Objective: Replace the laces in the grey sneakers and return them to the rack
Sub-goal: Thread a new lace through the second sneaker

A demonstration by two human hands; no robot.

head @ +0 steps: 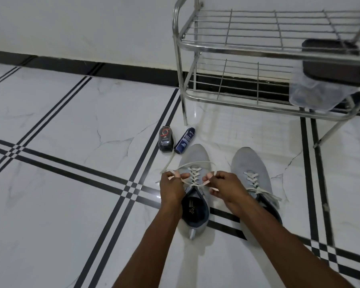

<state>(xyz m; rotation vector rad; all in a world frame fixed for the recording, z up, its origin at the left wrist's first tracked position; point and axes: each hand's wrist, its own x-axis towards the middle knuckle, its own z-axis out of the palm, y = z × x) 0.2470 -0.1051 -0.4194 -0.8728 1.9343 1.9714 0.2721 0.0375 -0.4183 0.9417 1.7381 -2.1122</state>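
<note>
Head view: our left hand [172, 187] and right hand [224, 183] each pinch white lace [195, 164] above left sneaker [194, 196], mid-floor [71, 204].

- left sneaker [195, 163]: light grey knit upper, dark navy lining, black insole with a pale logo
- right sneaker [250, 169]: same light grey, dark collar
- laces [193, 173]: off-white/cream on both, criss-cross pattern
- floor [71, 113]: white marble-look tile, faint grey veining, paired black stripes crossing in a grid
- skirting [112, 69]: black
- wall [81, 23]: white
- rack [227, 48]: silver chrome wire
- spray can [183, 141]: dark blue, white markings
- small bottle [165, 139]: black, red ring
</note>
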